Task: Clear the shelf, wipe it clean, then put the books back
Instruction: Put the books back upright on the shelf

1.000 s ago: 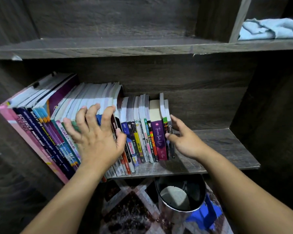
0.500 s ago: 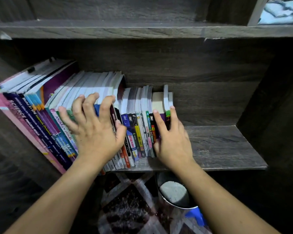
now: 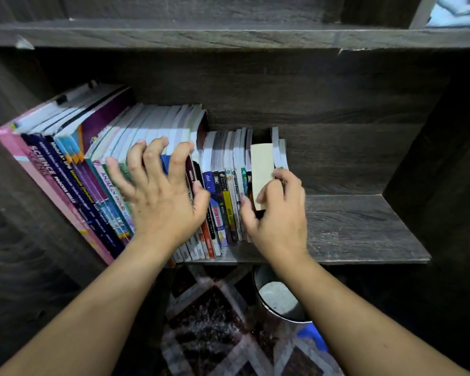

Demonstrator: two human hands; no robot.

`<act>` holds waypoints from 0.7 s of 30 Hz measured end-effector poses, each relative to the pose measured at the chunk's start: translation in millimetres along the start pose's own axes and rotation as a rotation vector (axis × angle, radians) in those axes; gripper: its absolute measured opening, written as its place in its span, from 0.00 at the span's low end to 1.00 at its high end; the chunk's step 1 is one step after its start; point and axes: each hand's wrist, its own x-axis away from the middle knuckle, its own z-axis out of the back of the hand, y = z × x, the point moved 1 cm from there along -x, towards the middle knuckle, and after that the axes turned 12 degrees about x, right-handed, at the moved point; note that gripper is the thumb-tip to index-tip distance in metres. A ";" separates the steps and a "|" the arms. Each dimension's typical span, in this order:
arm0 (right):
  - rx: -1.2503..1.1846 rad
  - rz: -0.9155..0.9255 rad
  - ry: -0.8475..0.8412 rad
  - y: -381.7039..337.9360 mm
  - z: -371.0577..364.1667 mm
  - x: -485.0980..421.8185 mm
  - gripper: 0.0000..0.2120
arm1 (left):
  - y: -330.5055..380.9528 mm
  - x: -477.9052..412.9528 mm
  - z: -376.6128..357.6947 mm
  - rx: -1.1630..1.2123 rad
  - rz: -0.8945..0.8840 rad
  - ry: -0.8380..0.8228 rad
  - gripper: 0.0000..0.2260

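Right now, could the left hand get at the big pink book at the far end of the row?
Probably yes. The left hand grips books mid-row, and the pink book stands at the row's left end, spine outward, with nothing in front of it. The hand would have to leave those books first.

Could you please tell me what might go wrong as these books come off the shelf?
The tall books held by the left hand stand at the front edge of the shelf; pulled together, some may spill. The end books gripped by the right hand could slip into the open bin below.
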 end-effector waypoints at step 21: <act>0.424 -0.108 -0.415 7.1 108.6 -46.3 0.13 | 1.8 0.1 3.9 0.018 0.016 -0.030 0.27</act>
